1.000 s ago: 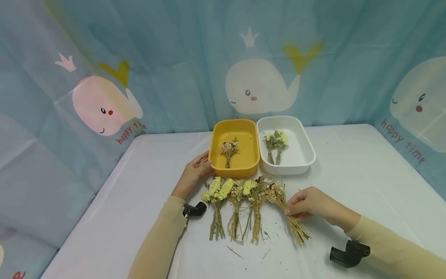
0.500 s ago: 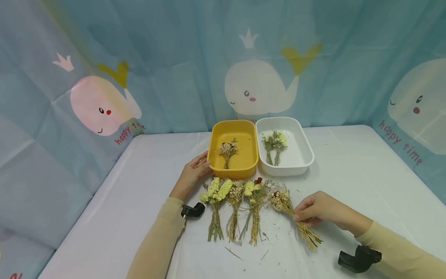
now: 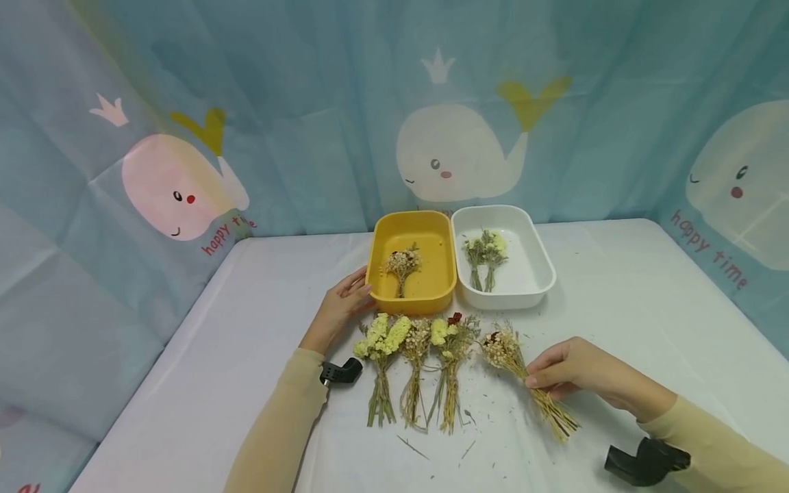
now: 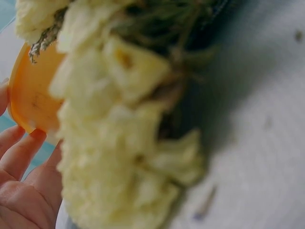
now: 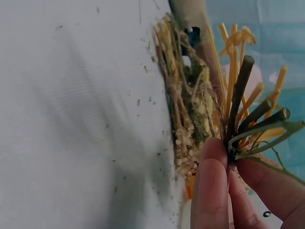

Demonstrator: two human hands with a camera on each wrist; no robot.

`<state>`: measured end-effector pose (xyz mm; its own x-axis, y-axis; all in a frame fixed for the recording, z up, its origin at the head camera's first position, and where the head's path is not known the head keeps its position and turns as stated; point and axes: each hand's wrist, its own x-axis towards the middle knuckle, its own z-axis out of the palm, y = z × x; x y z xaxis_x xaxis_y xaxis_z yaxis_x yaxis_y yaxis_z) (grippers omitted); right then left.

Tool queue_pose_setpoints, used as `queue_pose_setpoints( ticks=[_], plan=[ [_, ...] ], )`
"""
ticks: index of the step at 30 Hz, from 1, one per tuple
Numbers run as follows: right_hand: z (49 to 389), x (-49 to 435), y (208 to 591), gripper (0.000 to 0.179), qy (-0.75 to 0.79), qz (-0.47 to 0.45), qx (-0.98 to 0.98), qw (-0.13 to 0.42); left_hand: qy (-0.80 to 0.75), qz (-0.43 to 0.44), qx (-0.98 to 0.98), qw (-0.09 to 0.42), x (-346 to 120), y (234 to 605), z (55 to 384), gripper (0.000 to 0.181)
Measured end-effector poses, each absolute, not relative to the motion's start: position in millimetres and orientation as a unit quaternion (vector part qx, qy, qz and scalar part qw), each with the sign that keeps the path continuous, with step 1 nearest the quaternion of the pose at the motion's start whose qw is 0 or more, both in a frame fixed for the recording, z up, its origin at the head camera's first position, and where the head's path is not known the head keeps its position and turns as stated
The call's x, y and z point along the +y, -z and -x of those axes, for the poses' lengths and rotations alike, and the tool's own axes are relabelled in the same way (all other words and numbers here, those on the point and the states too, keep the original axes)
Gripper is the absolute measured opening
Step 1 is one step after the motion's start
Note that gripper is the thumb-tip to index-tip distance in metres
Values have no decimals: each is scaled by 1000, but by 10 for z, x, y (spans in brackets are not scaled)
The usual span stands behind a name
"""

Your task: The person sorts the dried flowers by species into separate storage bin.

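Note:
My right hand (image 3: 576, 373) pinches the stems of a dried flower bunch (image 3: 502, 349), cream heads with dark red bits, tilted with its heads toward the back left. In the right wrist view, thumb and fingers close round the cut stems (image 5: 243, 95). My left hand (image 3: 342, 305) rests its fingers against the left side of the yellow tray (image 3: 445, 287); the left wrist view shows fingertips touching its orange-looking wall (image 4: 33, 95). Blurred pale yellow flowers (image 4: 114, 162) fill much of that view. Between the hands lie a yellow-flowered bunch (image 3: 382, 342), a cream bunch (image 3: 416, 342) and a mixed yellow-and-red bunch (image 3: 451, 356).
A white tray (image 3: 531, 274) stands right of the yellow one, holding small yellow-green bunches (image 3: 490, 253). One small cream bunch (image 3: 403, 263) lies in the yellow tray. Loose stem bits (image 3: 413, 448) and crumbs are scattered on the white tablecloth (image 3: 259, 329). A whale-print curtain (image 3: 333, 137) hangs behind.
My right hand has moved right and slightly toward me with the dried flower bunch, drawing it apart from the other bunches. My left hand has stayed at the yellow tray.

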<state>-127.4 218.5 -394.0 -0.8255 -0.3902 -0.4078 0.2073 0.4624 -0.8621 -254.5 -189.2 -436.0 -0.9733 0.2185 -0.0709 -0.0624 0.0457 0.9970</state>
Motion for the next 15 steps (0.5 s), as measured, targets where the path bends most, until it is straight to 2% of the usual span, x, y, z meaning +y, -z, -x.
queue_pose_setpoints(
  ticks=[15],
  plan=[
    [1279,2187,3797,42,529,56,802,272,-694,-55,711,103,-1881,4362,2543,61]
  ],
)
